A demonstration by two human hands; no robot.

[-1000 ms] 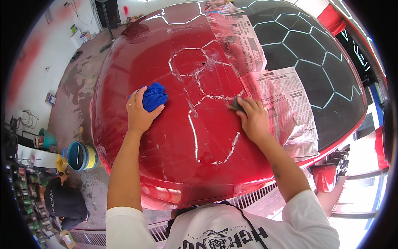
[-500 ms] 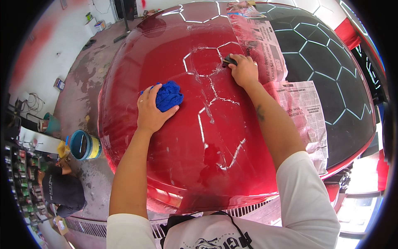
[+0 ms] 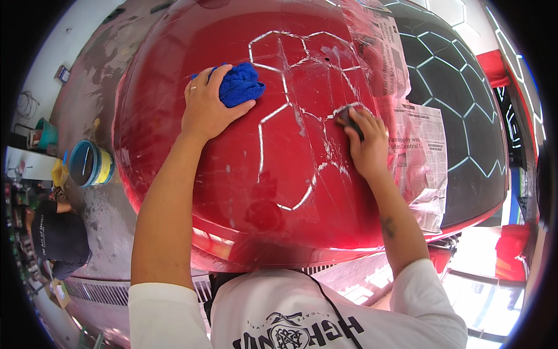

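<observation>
A glossy red car panel [image 3: 192, 168] fills the middle, marked with wet whitish streaks and reflections of hexagonal lights. My left hand [image 3: 210, 104], a ring on one finger, grips a crumpled blue microfiber cloth [image 3: 240, 86] that rests on the panel. Toward the panel's right part, my right hand [image 3: 366, 139] curls round a small dark block [image 3: 350, 121], pressing it on the wet, streaked surface. Its underside is hidden. Pinkish-stained newspaper sheets [image 3: 419, 139] lie just right of that hand, along the edge of the dark glass [image 3: 465, 116].
Left of the car, a blue bucket [image 3: 87, 166] stands on the wet floor, with a teal bucket [image 3: 47, 134] farther off. A person in a dark shirt [image 3: 61, 232] is bent at lower left. A floor grating [image 3: 99, 291] runs in front of the car.
My right hand has slid the dark block nearer to me and slightly right over the panel. My left hand keeps its hold on the cloth. The whole view has shifted.
</observation>
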